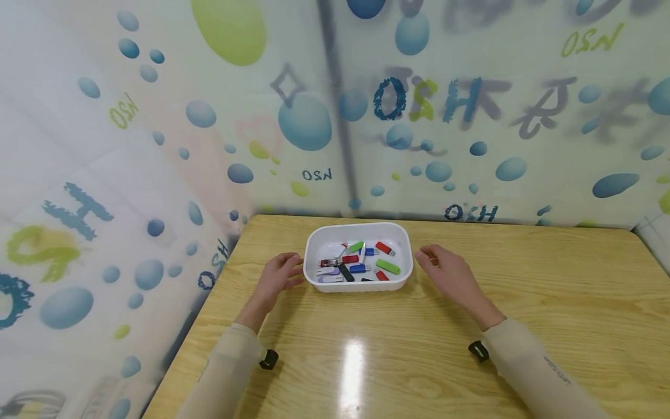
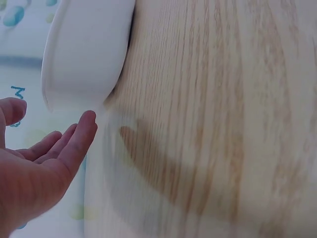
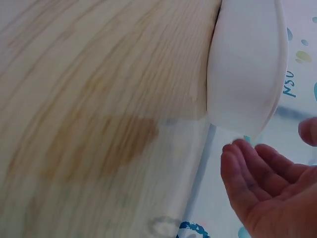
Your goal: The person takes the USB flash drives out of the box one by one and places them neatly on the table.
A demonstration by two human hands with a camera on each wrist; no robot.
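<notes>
White tray [image 1: 358, 287] of loose USB sticks [image 1: 387, 266], near the back edge of the table [image 1: 419, 349]: in the head view, an uneven push from one side could skew it and jumble the sticks; it sits between left hand [image 1: 279, 274] and right hand [image 1: 449, 272], both empty, fingers relaxed. From the left wrist, that hand seems just short of its end; from the right wrist, likewise (a narrow gap).

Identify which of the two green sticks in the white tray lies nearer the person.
The rightmost green stick, in the right part of the white tray; the other green stick lies farther back, nearer the tray's far wall.
</notes>
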